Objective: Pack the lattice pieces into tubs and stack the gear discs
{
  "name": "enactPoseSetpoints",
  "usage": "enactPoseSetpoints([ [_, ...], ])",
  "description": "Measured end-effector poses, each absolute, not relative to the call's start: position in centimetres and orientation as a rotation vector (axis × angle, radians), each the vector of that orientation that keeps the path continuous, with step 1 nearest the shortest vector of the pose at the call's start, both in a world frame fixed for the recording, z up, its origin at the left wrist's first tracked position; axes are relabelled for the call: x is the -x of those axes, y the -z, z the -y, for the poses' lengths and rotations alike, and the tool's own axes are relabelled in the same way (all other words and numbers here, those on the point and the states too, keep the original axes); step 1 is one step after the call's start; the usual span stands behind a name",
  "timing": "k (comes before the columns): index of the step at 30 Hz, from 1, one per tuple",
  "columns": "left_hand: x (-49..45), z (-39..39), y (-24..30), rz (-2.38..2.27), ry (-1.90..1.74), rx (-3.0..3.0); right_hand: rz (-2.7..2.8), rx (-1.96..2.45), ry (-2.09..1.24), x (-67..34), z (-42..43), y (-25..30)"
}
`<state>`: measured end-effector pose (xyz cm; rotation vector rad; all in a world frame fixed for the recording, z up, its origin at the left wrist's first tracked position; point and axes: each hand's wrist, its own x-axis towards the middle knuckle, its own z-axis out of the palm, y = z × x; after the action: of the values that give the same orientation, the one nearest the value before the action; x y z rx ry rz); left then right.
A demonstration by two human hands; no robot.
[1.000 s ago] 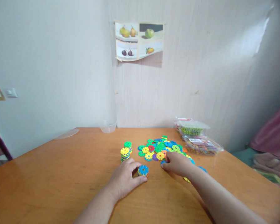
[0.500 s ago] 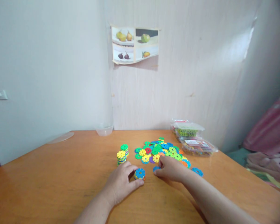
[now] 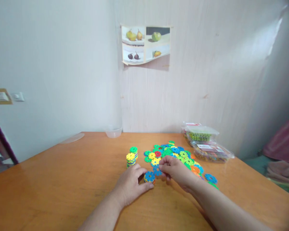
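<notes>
My left hand [image 3: 130,183] rests on the table, its thumb and fingers curled round a short stack of notched plastic discs [image 3: 149,176] with a blue one on top. Just right of that stack, my right hand [image 3: 177,172] pinches a blue disc [image 3: 157,170] between thumb and fingertips, raised off the table. Behind my left hand stand two taller stacks, one topped by a yellow disc [image 3: 130,157] and one by a green disc [image 3: 133,149]. A loose pile of mixed-colour discs [image 3: 167,152] spreads behind my right hand, which partly hides it.
Clear plastic boxes [image 3: 213,150] with colourful contents sit at the table's back right. A small translucent tub [image 3: 113,132] and a flat clear lid [image 3: 73,138] lie along the back left edge. A blue disc [image 3: 211,178] lies apart at the pile's right.
My right hand has lifted the blue disc off the table and brought it close to the short stack. My left hand keeps its place at the stack. The view has swung slightly left.
</notes>
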<state>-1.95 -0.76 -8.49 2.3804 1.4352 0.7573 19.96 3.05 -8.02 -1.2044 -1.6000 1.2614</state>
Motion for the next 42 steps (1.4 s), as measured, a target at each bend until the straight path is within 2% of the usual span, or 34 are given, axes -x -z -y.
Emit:
enactPoseSetpoints([
  [5,2.0,0.7,8.6,-1.466,-0.733,-2.398,1.427,1.086,-1.524,-18.9,-2.0,7.7],
  [18,2.2,0.5,8.7,-1.456,-0.727,-2.404,1.432,1.083,-1.519,-18.0,-1.6,8.1],
  [21,2.1,0.4,8.7,-1.460,-0.724,-2.405,1.449,1.154,-1.314,-19.4,-3.0,8.0],
  [27,2.1,0.6,8.5,-1.447,-0.734,-2.388,1.815,1.538,-0.458,-23.0,-6.0,8.4],
  [30,2.1,0.6,8.6,-1.440,-0.745,-2.378,2.022,1.683,-0.221,-23.3,-6.0,8.5],
  [34,2.0,0.5,8.6,-1.445,-0.760,-2.367,2.171,1.773,-0.089,-22.8,-5.6,8.3],
  [42,2.0,0.7,8.5,-1.465,-0.760,-2.375,2.071,1.699,-0.152,-22.9,-6.2,8.3],
])
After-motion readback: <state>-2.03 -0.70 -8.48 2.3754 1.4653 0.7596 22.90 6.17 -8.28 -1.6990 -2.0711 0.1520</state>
